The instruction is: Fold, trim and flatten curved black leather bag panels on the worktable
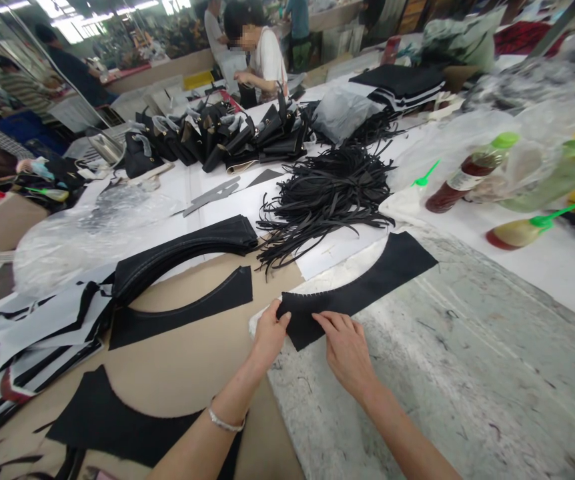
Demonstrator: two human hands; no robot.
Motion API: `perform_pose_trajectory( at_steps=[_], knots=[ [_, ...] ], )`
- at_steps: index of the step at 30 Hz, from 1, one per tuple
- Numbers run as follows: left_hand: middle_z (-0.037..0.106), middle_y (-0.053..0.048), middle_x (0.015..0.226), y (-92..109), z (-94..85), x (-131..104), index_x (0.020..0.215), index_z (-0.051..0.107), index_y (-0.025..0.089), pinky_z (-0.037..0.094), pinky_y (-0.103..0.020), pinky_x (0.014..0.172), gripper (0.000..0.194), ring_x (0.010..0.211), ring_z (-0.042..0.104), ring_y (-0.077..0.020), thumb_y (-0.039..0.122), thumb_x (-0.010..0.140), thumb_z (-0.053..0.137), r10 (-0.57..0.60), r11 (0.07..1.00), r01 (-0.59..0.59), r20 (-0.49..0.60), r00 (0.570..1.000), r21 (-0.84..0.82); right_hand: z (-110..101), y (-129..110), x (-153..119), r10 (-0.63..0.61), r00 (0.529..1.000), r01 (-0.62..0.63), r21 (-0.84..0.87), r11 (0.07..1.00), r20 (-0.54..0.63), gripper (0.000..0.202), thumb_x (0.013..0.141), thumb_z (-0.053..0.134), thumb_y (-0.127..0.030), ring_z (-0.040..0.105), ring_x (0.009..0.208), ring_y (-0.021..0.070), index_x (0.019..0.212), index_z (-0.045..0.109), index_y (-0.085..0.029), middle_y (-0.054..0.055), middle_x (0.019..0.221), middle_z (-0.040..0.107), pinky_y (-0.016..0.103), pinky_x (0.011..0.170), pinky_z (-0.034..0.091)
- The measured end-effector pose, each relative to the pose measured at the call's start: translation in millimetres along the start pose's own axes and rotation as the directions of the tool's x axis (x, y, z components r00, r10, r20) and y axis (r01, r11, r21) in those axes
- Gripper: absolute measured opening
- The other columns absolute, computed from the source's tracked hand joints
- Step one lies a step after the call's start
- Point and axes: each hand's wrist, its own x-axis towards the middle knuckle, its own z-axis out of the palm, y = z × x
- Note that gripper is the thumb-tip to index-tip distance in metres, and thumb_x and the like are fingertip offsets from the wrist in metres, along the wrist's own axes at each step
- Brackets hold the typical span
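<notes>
A curved black panel (367,283), looking like leather or fabric, lies on the stained pale board with small notches along its concave edge. My left hand (269,335) grips its left end between thumb and fingers. Farther right along the lower edge, my right hand (346,347) has its fingers bent together, fingertips on the panel; its thumb is mostly hidden. A similar single panel (187,308) lies to the left, below a stack of curved black panels (187,250). Another black panel (112,423) sits at lower left, partly covered by my left forearm.
Black strips (335,193) are heaped behind the panel. At right stand a red-brown bottle (462,177) and a green-nozzled bottle (515,233). Grey-backed pieces (52,313) pile up at left. Black bags (217,133) line the table's far side, where a person (267,63) works.
</notes>
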Motion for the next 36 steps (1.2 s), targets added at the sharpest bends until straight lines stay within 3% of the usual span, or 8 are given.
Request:
perform_pose_trajectory(
  at_steps=[5,9,16,21,27,32,36],
  knots=[
    [0.062,0.002,0.073,11,11.7,-12,0.105,0.052,0.025,0.051,-0.026,0.053,0.022,0.06,0.064,-0.0167,0.029,0.083,0.056,-0.031,0.998,0.034,-0.057,0.998,0.047,-2,12,4,-0.025,1.0,0.025,0.015,1.0,0.012,0.06,0.076,0.036,0.002,0.048,0.113,0.0203,0.128,0.055,-0.022,0.006,0.124,0.059,0.036,0.094,0.034],
    [0.059,0.003,0.064,27,18.2,-16,0.107,0.046,0.024,0.051,-0.03,0.044,0.02,0.046,0.062,-0.0178,0.029,0.087,0.047,-0.102,0.995,0.102,-0.01,0.995,0.016,-7,17,5,-0.043,0.999,0.043,0.042,0.998,0.014,0.06,0.077,0.035,0.003,0.05,0.111,0.0193,0.127,0.055,-0.023,0.005,0.121,0.061,0.036,0.094,0.033],
    [0.059,0.004,0.056,32,3.2,-8,0.107,0.039,0.021,0.052,-0.029,0.044,0.023,0.043,0.062,-0.0172,0.026,0.086,0.048,-0.192,0.981,0.193,0.033,0.981,-0.031,-15,20,6,-0.01,0.997,0.017,0.101,0.995,-0.071,0.052,0.08,0.034,0.001,0.051,0.103,0.0196,0.12,0.059,-0.021,0.006,0.114,0.062,0.035,0.086,0.034],
    [0.052,0.01,0.049,11,-7.9,3,0.101,0.037,0.023,0.045,-0.022,0.04,0.028,0.04,0.06,-0.015,0.033,0.083,0.057,-0.172,0.985,0.172,-0.015,0.985,0.025,-10,22,8,-0.03,0.999,0.032,0.068,0.997,-0.035,0.051,0.081,0.035,0.0,0.051,0.105,0.02,0.121,0.058,-0.021,0.006,0.117,0.061,0.035,0.087,0.035],
    [0.049,0.011,0.052,-12,-7.3,9,0.096,0.035,0.024,0.041,-0.019,0.04,0.028,0.042,0.057,-0.0124,0.023,0.08,0.058,-0.082,0.981,0.098,-0.101,0.992,0.17,-3,14,7,-0.094,0.995,0.092,0.057,0.994,0.034,0.051,0.083,0.035,0.0,0.049,0.108,0.0207,0.123,0.058,-0.021,0.007,0.118,0.061,0.036,0.092,0.033],
    [0.048,0.012,0.059,-18,-4.6,5,0.099,0.039,0.023,0.038,-0.018,0.048,0.036,0.046,0.054,-0.0085,0.01,0.073,0.06,0.017,0.941,0.045,-0.181,0.983,0.334,3,2,7,-0.137,0.988,0.134,0.047,0.99,0.066,0.051,0.081,0.039,0.002,0.048,0.109,0.0206,0.122,0.059,-0.021,0.006,0.117,0.061,0.037,0.096,0.032],
    [0.049,0.009,0.06,-13,-5.7,-1,0.101,0.042,0.021,0.041,-0.022,0.059,0.037,0.058,0.057,-0.0121,0.007,0.072,0.06,0.11,0.879,0.002,-0.208,0.972,0.476,7,-4,8,-0.159,0.984,0.156,0.049,0.987,0.076,0.048,0.081,0.042,0.0,0.048,0.108,0.0203,0.121,0.059,-0.02,0.006,0.117,0.06,0.037,0.096,0.032]
  ],
)
